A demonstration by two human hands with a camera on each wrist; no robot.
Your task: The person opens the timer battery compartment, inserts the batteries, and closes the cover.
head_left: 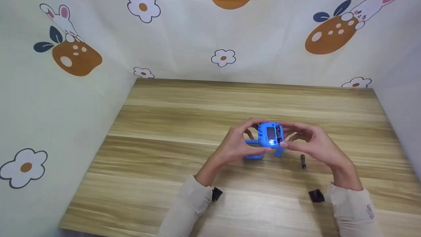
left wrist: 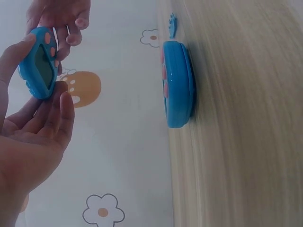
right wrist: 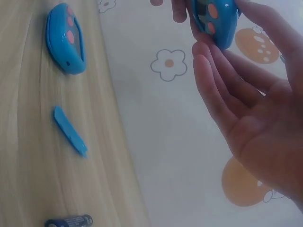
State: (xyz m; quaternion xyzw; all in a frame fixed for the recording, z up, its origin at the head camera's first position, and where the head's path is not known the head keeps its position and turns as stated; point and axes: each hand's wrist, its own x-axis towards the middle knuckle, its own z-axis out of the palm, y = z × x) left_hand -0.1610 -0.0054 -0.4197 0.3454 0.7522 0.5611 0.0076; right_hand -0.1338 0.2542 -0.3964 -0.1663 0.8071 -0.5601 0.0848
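Both hands hold up a blue handheld electronic device [head_left: 267, 143] above the table, its back with a dark label and an open battery slot facing the head camera. My left hand [head_left: 234, 144] grips its left side between thumb and fingers. On the other side, my right hand [head_left: 312, 142] pinches the edge by the slot, where something dark sits. The wrist views show the device's screen [left wrist: 43, 66] and pink buttons [right wrist: 212, 11]. Below lies a second blue device [right wrist: 60, 45], with a small blue battery cover [right wrist: 70, 131] beside it. A loose battery [head_left: 303, 162] lies under my right hand.
The wood-grain table [head_left: 138, 184] meets a patterned cloth wall [head_left: 184, 49] at the back, with more cloth at left and right. Small black pieces [head_left: 316, 196] show at both sleeve cuffs, close over the table.
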